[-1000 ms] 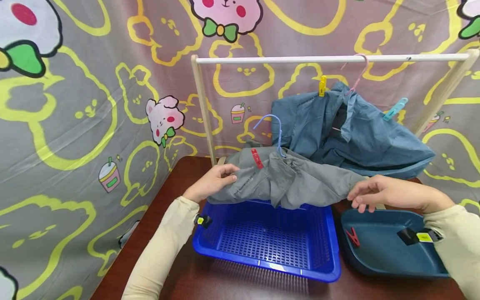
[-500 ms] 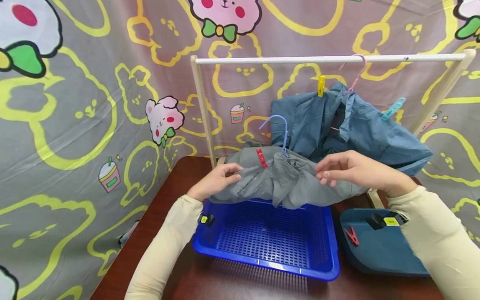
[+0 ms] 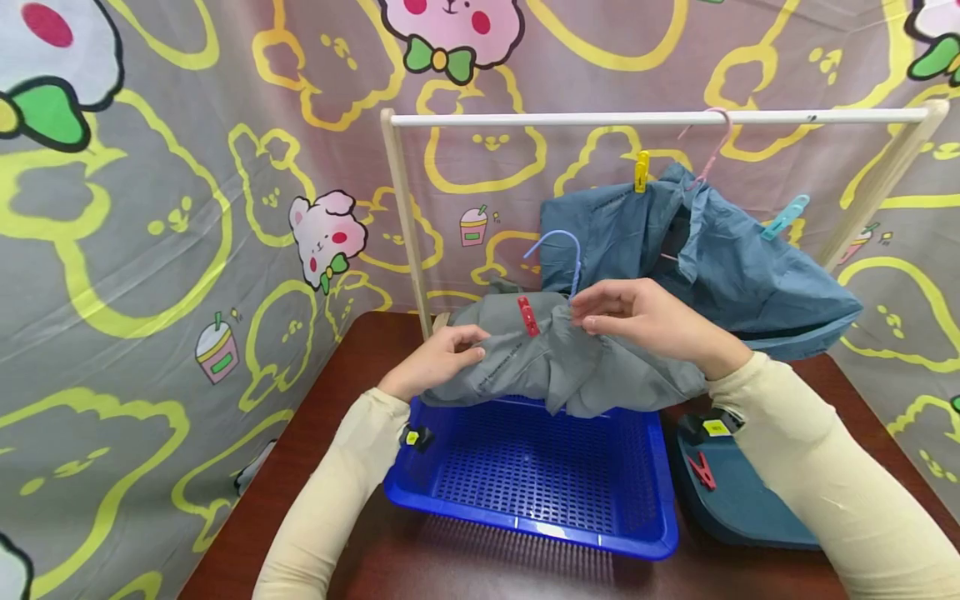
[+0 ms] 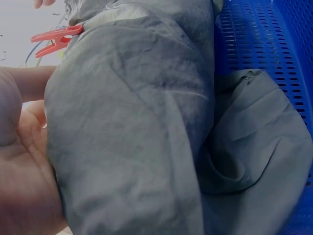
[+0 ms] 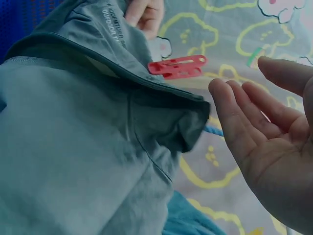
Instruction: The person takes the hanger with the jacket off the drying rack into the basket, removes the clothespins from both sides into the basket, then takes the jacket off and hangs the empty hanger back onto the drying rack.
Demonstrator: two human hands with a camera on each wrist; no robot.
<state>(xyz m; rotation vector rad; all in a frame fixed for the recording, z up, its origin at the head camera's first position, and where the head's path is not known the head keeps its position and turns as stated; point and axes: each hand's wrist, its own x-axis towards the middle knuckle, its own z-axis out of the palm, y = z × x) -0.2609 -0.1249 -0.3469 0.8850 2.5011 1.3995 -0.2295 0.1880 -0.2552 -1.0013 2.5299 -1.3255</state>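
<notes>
Holds right hand (image 3: 637, 317) spread just beside blue hanger (image 3: 577, 262); rests left hand (image 3: 437, 360) against grey garment (image 3: 517, 371), cannot tell whether pinching.

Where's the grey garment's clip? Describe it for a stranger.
Find the blue basket, its far edge overlapped by the grey garment. On it, between left hand and right hand, sits the red clip. It is clipped on; the other red clip lies in the tray.

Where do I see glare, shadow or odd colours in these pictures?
Head view: white glare on the front rim of the blue basket and a striped shadow on the table below; left wrist view: upper left washed out nearly to white around the red clip, while the grey garment looks dim; right wrist view: a blue-green cast over the garment, no strong glare.
</notes>
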